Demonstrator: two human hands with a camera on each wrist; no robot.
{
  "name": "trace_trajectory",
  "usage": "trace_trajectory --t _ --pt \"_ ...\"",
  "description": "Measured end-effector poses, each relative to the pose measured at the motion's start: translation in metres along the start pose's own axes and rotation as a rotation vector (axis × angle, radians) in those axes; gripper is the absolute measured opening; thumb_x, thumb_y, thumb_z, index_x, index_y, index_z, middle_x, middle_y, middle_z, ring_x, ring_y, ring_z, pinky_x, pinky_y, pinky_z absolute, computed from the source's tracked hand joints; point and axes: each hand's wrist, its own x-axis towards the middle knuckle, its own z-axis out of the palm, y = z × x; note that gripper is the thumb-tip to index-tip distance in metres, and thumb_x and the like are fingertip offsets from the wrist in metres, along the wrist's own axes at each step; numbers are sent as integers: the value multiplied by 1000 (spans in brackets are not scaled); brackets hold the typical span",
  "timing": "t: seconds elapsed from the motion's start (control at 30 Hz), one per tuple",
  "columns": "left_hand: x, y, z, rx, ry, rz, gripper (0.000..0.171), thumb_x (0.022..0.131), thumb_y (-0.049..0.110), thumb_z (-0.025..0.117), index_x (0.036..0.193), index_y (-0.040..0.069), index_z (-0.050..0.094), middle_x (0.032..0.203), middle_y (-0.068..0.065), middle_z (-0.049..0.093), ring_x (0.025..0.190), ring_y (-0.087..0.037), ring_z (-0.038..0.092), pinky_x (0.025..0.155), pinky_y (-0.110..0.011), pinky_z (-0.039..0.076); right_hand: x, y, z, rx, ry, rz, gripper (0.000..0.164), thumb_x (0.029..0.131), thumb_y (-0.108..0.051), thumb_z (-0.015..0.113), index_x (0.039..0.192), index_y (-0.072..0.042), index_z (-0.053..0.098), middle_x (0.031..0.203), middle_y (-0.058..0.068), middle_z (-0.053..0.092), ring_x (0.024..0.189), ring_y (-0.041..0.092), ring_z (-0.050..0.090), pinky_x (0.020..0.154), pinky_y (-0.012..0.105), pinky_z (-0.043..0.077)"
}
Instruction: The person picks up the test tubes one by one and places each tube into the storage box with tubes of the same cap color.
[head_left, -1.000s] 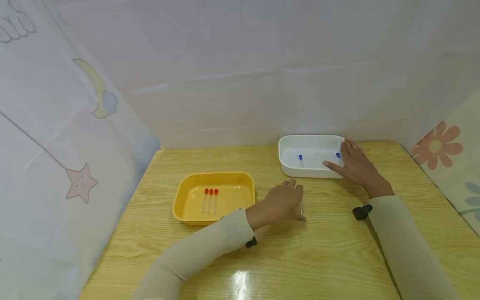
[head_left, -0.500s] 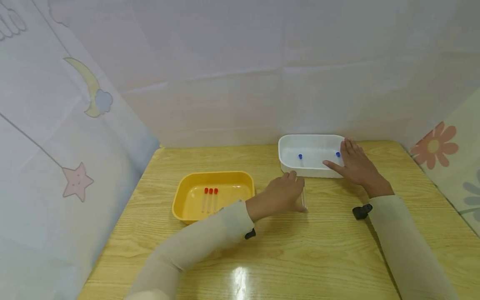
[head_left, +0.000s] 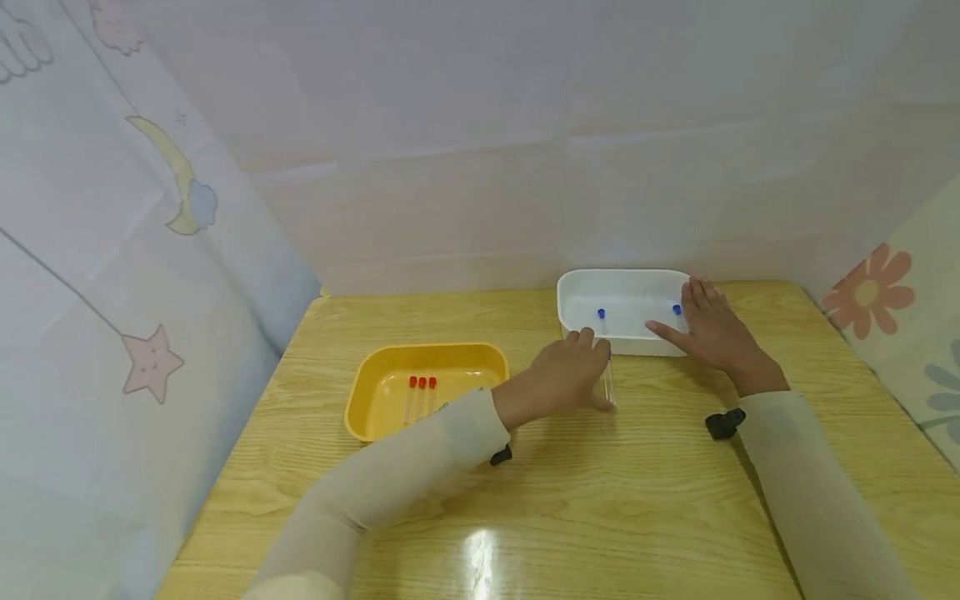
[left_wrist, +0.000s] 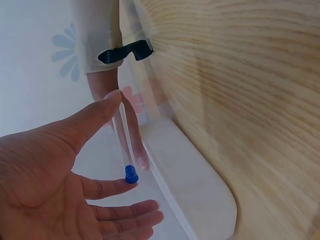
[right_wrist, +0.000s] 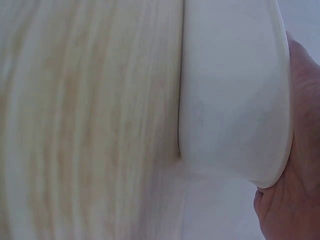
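My left hand (head_left: 564, 373) pinches a clear test tube (head_left: 609, 385) lengthwise, with the thumb at its bottom end and the index finger at its blue cap (left_wrist: 131, 175). It is above the table just in front of the white tray (head_left: 626, 345). The remaining fingers extend loosely in the left wrist view. My right hand (head_left: 716, 337) rests on the right end of that tray, fingers straight over the rim and thumb spread along the front. Inside the white tray lie blue-capped tubes, one blue cap (head_left: 601, 313) toward the left and another (head_left: 677, 309) beside the right thumb.
A yellow tray (head_left: 480, 387) stands to the left, holding red-capped tubes (head_left: 422, 383) laid side by side. My left sleeve (head_left: 442, 442) crosses its front right corner. A patterned cloth (head_left: 450, 167) hangs behind the wooden table (head_left: 570, 517).
My left hand has moved away from me with the tube, up to the white tray's front side. The right hand has stayed in place on the tray.
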Motion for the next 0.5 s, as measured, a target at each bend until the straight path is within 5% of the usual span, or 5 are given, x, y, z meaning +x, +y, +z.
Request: trace_trajectory --t 0.5 --pt "15 -16 -2 -44 7 -12 86 81 67 74 138 6 53 119 -7 57 94 -15 54 75 -24 53 2 1 2 4 1 1 106 101 -64 44 154 16 -1 163 31 -14 151 42 -18 120 56 -11"
